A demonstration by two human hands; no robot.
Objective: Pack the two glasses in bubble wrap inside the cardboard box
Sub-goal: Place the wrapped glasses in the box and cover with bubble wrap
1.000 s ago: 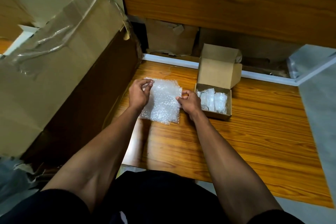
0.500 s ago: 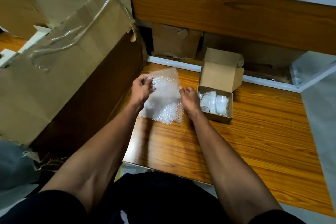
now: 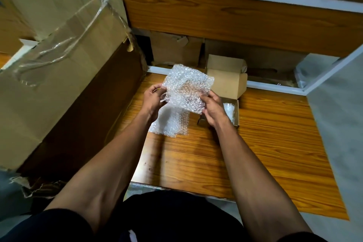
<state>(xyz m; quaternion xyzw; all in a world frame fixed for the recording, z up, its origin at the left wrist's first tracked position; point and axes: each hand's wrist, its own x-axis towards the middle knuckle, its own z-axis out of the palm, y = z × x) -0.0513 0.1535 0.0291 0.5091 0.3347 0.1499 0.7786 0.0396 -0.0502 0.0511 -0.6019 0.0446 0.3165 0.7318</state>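
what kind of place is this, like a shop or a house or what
Probably a storeroom or the packing corner of a home or small shop; the picture does not settle which. A big taped cardboard carton leans at the left, flattened cardboard sits under a wooden shelf, and the packing happens on a low wooden board.

Held bubble wrap sheet (image 3: 186,89): above the wooden board (image 3: 265,143), between left hand (image 3: 152,102) and right hand (image 3: 214,112), in front of the small cardboard box's lid.
Second bubble wrap sheet (image 3: 169,124): flat on the board, below the held sheet, left of the small cardboard box (image 3: 227,84).
Glass (image 3: 228,110): inside the small box, just right of the right hand.
Large cardboard box (image 3: 59,65): left of the board.
Wooden panel (image 3: 235,19): behind the small box.
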